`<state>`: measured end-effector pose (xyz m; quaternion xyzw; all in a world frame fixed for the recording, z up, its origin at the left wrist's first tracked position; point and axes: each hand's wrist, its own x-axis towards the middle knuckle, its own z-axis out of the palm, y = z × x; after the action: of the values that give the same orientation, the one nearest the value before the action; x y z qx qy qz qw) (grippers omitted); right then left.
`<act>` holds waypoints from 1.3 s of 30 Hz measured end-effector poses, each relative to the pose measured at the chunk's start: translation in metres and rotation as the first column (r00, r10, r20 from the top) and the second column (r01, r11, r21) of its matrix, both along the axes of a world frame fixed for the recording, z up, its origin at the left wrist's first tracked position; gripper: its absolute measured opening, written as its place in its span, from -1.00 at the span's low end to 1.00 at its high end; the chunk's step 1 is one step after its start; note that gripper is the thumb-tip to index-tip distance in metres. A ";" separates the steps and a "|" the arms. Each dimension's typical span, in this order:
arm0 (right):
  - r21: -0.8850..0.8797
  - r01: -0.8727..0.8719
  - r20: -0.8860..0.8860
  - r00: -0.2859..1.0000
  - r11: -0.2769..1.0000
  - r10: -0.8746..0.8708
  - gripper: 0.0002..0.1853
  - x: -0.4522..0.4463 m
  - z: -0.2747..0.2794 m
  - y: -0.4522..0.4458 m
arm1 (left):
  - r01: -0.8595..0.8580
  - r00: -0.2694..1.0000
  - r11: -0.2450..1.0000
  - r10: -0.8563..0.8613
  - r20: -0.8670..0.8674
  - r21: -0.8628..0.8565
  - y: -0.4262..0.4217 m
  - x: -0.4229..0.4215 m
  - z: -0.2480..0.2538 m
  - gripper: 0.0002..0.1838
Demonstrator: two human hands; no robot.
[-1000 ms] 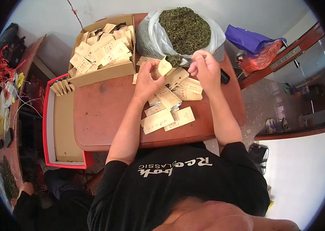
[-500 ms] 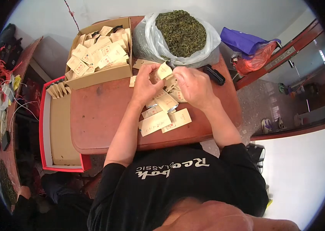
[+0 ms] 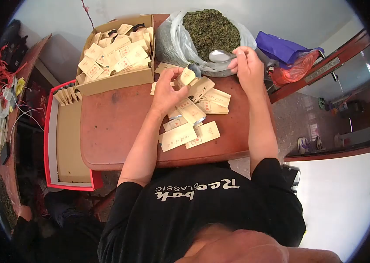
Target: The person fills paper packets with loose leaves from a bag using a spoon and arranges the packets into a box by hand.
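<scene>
My left hand [image 3: 167,93] is closed on a small paper packet [image 3: 187,77], held upright above a loose pile. With my right hand [image 3: 249,69] I grip a metal spoon [image 3: 220,56], its bowl over the near edge of a clear plastic bag [image 3: 167,40]. Dried green leaves [image 3: 209,31] are heaped high in that bag. Several tan paper packets [image 3: 178,137] with red print lie overlapping on the table below my hands, some showing a silvery inside at one end.
A cardboard box [image 3: 117,84] full of packets stands back left on the brown table [image 3: 115,136]. Beside it, a red-edged tray [image 3: 74,166] holds a row of packets. Purple [image 3: 283,48] and red [image 3: 289,76] bags lie back right. At lower left shows another person's hand [image 3: 25,213].
My right hand has moved away from the packet, up and to the right, to the leaf bag, where the spoon now shows. My left hand still holds the packet in nearly the same spot.
</scene>
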<state>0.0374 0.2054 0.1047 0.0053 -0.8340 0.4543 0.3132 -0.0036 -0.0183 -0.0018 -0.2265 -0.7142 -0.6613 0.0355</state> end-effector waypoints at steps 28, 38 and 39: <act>-0.656 -0.127 -0.012 0.987 0.744 0.158 -0.80 -0.024 -0.046 0.009 | -0.044 0.999 0.999 0.044 -0.029 0.000 0.000 -0.005 -0.005 -0.50; -0.596 -0.218 0.056 0.949 0.773 0.311 -0.77 -0.002 -0.028 -0.009 | -0.070 0.996 0.997 0.068 -0.064 -0.027 0.001 -0.004 -0.004 -0.47; -0.572 -0.223 0.068 0.946 0.789 0.317 -0.77 -0.001 -0.028 -0.011 | -0.075 0.994 0.996 0.072 -0.077 -0.039 0.001 -0.005 -0.006 -0.47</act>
<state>0.0364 0.1945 0.0769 -0.0032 -0.6780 0.7164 0.1647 -0.0088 -0.0177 -0.0080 -0.2257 -0.7338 -0.6355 0.0821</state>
